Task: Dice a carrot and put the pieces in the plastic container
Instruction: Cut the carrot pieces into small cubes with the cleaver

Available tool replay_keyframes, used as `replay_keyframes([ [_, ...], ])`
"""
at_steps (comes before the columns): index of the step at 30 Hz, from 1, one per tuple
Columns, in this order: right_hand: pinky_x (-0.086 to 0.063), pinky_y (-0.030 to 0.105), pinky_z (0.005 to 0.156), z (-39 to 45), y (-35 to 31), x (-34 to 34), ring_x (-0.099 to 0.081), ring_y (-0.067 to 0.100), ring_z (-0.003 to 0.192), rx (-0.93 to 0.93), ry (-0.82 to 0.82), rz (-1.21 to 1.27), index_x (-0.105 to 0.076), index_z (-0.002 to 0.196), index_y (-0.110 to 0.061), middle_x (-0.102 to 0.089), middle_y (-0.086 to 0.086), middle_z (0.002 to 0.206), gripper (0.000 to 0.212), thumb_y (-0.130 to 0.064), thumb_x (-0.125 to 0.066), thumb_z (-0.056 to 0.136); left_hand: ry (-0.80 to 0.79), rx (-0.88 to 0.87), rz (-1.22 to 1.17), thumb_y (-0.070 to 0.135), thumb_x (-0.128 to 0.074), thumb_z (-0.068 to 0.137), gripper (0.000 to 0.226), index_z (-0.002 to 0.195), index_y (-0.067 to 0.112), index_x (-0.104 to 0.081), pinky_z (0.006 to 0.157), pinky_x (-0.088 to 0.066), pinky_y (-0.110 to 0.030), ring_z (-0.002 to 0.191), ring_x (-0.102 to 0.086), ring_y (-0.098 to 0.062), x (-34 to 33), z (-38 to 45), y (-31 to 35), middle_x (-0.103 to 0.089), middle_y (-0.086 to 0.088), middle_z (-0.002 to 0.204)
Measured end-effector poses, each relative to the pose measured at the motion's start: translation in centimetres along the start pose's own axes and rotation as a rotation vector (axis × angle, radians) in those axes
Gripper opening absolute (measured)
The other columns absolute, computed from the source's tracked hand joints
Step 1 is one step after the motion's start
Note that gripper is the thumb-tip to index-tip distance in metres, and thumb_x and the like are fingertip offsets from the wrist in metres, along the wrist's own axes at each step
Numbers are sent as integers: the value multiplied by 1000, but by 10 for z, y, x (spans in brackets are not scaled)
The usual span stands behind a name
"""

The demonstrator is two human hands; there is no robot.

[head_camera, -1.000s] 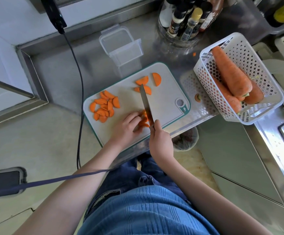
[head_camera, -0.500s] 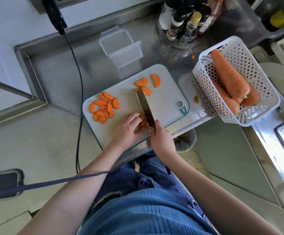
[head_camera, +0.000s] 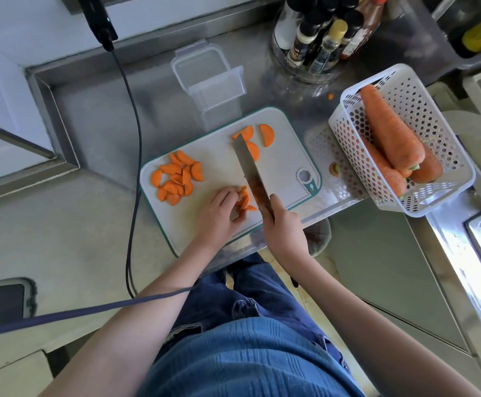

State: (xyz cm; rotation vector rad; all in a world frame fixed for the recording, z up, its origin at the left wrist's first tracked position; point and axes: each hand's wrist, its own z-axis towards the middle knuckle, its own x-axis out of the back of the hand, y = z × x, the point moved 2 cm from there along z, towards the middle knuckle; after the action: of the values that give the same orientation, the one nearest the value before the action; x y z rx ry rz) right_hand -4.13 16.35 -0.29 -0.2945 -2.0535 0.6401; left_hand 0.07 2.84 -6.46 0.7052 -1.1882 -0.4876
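carrot slices (head_camera: 245, 199) | touching left hand (head_camera: 219, 216) fingers (head_camera: 229, 196) | knife (head_camera: 252, 173) beside

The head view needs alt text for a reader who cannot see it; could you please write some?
Seen from above, a person's right hand holds a knife over a white cutting board while the left hand steadies carrot slices. More carrot pieces lie at the board's left; an empty plastic container stands behind, whole carrots in a white basket at right.
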Motion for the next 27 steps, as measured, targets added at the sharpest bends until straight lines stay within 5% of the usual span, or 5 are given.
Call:
replay_keyframes([
  [10, -31, 30, 46, 1, 0, -8, -48, 29, 55, 10, -21, 4, -35, 91, -23, -50, 6, 64, 16, -35, -36, 102, -2, -22, 15, 9, -72, 72, 17, 86, 2, -63, 76, -48, -21, 98, -56, -15, 5, 0, 0, -63, -8, 102],
  [20, -47, 40, 55, 4, -3, -19, -55, 37, 64, 8, -14, -127, -38, 122, -13, -58, 13, 71, 27, -32, -31, 104, -4, -7, 17, 25, -58, 82, 24, 88, 3, -65, 73, -52, -30, 97, -58, -19, 3, 0, -2, -63, -5, 104],
  [27, -45, 39, 57, 7, -7, -28, -57, 36, 71, -69, -37, -165, -32, 128, -13, -58, 14, 78, 26, -21, -32, 103, -14, -19, 26, 21, -70, 79, 20, 85, 3, -64, 67, -52, -34, 91, -60, -22, -3, -3, -11, -64, -7, 104],
])
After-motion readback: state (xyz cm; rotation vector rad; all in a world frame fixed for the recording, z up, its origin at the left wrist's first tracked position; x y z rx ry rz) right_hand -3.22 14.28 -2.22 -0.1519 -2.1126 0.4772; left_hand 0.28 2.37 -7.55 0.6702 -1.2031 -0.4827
